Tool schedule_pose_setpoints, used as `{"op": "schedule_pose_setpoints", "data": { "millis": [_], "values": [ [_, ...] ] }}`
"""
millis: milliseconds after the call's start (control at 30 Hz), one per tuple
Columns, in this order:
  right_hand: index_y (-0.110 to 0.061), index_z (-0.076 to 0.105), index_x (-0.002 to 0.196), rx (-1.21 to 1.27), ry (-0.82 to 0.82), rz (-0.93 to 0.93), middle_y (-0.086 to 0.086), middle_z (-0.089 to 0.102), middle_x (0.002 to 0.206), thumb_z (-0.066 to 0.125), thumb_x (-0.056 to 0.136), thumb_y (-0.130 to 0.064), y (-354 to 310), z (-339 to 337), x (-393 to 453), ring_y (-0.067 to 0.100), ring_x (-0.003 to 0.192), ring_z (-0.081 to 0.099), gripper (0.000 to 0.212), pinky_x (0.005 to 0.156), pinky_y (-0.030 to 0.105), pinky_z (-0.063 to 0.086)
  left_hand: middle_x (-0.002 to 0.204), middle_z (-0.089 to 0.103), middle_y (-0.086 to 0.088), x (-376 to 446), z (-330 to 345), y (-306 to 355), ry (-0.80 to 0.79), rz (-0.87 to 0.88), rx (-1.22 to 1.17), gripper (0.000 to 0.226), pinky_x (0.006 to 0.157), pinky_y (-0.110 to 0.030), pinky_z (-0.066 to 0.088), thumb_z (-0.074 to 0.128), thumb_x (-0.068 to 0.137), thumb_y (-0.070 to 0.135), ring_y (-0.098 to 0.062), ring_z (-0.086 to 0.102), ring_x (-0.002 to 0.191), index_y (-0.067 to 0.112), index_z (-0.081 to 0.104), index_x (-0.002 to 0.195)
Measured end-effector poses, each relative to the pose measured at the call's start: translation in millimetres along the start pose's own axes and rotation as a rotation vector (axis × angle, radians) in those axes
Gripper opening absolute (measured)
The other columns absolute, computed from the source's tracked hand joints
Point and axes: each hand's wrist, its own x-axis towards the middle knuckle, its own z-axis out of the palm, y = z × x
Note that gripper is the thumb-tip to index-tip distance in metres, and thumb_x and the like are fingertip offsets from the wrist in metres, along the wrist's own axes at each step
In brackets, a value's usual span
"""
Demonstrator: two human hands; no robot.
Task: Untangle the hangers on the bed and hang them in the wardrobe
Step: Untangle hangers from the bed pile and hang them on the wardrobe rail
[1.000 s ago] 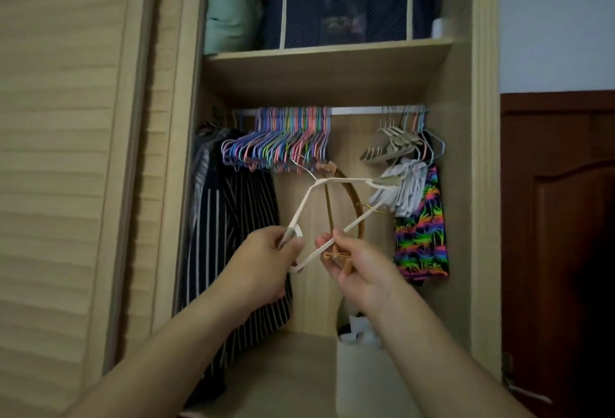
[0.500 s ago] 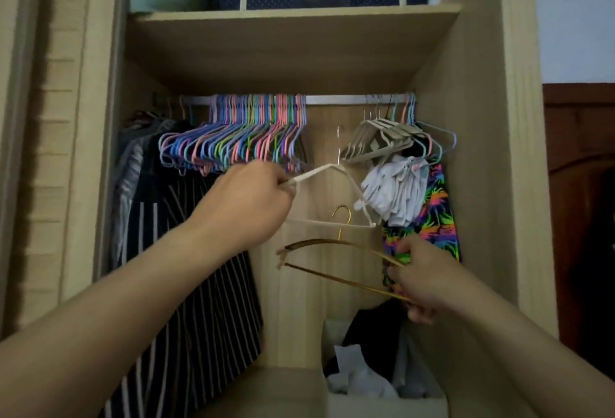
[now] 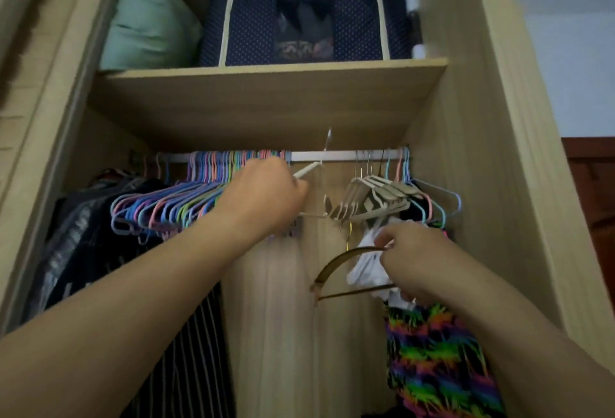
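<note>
We have lifted the slim white plastic hanger from chest height; its metal hook now pokes above the silver wardrobe rail, just past our left hand, whose fingers clench its shoulder. So it seems about to be hooked into the gap between the pastel hangers and beige hangers. Our right hand, lower, grips the brown wooden hanger, now separated and waiting. We can read no writing anywhere.
</note>
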Motion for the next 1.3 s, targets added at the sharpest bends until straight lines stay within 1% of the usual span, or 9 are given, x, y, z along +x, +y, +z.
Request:
{"op": "schedule_pose_setpoints", "data": {
  "millis": [200,433,600,767,833,933,1033,1133,1300],
  "values": [
    [-0.010,0.065,0.094,-0.116,0.307,-0.084,0.008,0.063,0.082,0.045,0.095,-0.025,-20.5,-20.9,67.7,0.029,0.078,0.064,0.024,0.075,0.036,0.057,0.081,0.047,-0.008,45.4,30.5,7.9,-0.079,-0.020,0.048,0.022,0.067,-0.033,0.040,0.048,0.096,0.016,-0.028,0.048,0.076,0.009,0.045,0.075],
    [-0.011,0.071,0.112,-0.165,0.491,-0.078,0.018,0.066,0.115,0.056,0.090,-0.025,-50.4,-41.8,151.1,0.038,0.103,0.062,0.030,0.077,0.034,0.047,0.084,0.050,-0.011,75.9,47.5,-18.9,-0.133,0.032,0.112,0.025,0.061,-0.032,0.037,0.052,0.092,0.015,-0.027,0.046,0.070,0.011,0.042,0.071],
    [-0.011,0.069,0.109,-0.181,0.490,-0.035,0.013,0.064,0.105,0.054,0.092,-0.022,-59.7,-30.8,200.8,0.032,0.089,0.060,0.025,0.072,0.035,0.046,0.079,0.046,-0.007,95.6,52.7,-33.1,-0.150,0.035,0.041,0.020,0.065,-0.032,0.039,0.052,0.092,0.015,-0.031,0.050,0.078,0.011,0.043,0.074],
    [-0.015,0.066,0.112,-0.216,0.488,-0.041,0.008,0.063,0.101,0.053,0.094,-0.019,-56.7,-8.8,218.4,0.026,0.088,0.056,0.023,0.074,0.036,0.039,0.102,0.057,-0.017,104.3,63.6,-28.5,-0.136,0.082,-0.039,0.005,0.072,-0.033,0.040,0.050,0.093,0.015,-0.030,0.047,0.083,0.015,0.047,0.089],
    [-0.013,0.066,0.113,-0.233,0.492,-0.059,0.010,0.062,0.102,0.053,0.093,-0.018,-56.7,-1.8,218.5,0.027,0.090,0.057,0.024,0.076,0.037,0.048,0.095,0.051,-0.013,111.2,69.4,-25.3,-0.148,0.069,-0.064,0.005,0.072,-0.034,0.042,0.049,0.092,0.013,-0.030,0.048,0.083,0.014,0.051,0.087],
    [-0.009,0.064,0.116,-0.282,0.447,-0.060,0.014,0.064,0.110,0.055,0.092,-0.018,-56.3,5.8,219.6,0.029,0.100,0.064,0.027,0.086,0.039,0.056,0.103,0.058,-0.014,125.2,81.0,-16.9,-0.153,0.032,-0.079,0.024,0.074,-0.033,0.043,0.051,0.090,0.013,-0.034,0.057,0.093,0.009,0.062,0.111],
    [-0.006,0.065,0.109,-0.313,0.323,-0.057,0.013,0.069,0.106,0.054,0.097,-0.020,-53.3,4.9,216.3,0.029,0.095,0.070,0.022,0.084,0.036,0.058,0.125,0.062,-0.020,134.7,95.5,-6.3,-0.143,0.002,-0.081,0.033,0.080,-0.033,0.045,0.054,0.091,0.014,-0.037,0.060,0.113,0.005,0.061,0.121],
    [-0.010,0.064,0.100,-0.317,0.293,-0.104,0.013,0.069,0.110,0.048,0.100,-0.028,-44.8,-0.1,211.6,0.031,0.095,0.067,0.024,0.082,0.036,0.056,0.128,0.061,-0.020,135.1,108.2,3.2,-0.148,0.000,-0.098,0.032,0.090,-0.036,0.049,0.053,0.092,0.012,-0.035,0.060,0.117,0.003,0.061,0.122],
    [-0.013,0.063,0.121,-0.315,0.434,-0.131,0.018,0.063,0.125,0.048,0.097,-0.036,-30.3,-15.8,190.4,0.036,0.116,0.057,0.037,0.089,0.035,0.048,0.119,0.064,-0.018,129.0,131.8,21.4,-0.183,0.027,-0.077,0.022,0.083,-0.038,0.051,0.055,0.092,0.014,-0.035,0.062,0.108,0.007,0.064,0.110]
  ]
}}
